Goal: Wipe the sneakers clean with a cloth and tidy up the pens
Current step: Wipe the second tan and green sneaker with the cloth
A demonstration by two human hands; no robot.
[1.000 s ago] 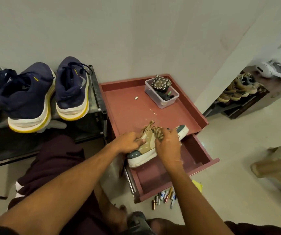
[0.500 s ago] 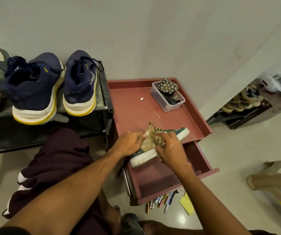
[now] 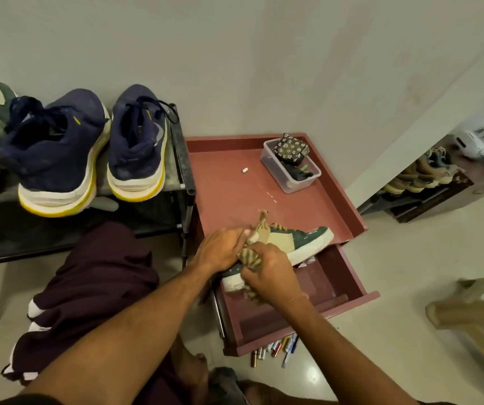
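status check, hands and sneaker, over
Left grip holds green sneaker. Right grip presses striped cloth against its side. Pens on floor by drawer, untouched; nothing blocking.

The sneaker (image 3: 302, 241) at the table's near edge has a glossy green toe, matt beige panels and a white rubbery sole, scuffed at the heel. The cloth (image 3: 249, 257) against it is soft striped fabric, crumpled. The table (image 3: 226, 197) is painted reddish-brown and matt, with a shiny wet-looking streak across its middle. In its far right corner the box (image 3: 289, 187) is clear, smooth plastic. The pens (image 3: 276, 346) have shiny metallic barrels and lie on a glossy floor (image 3: 395, 258).
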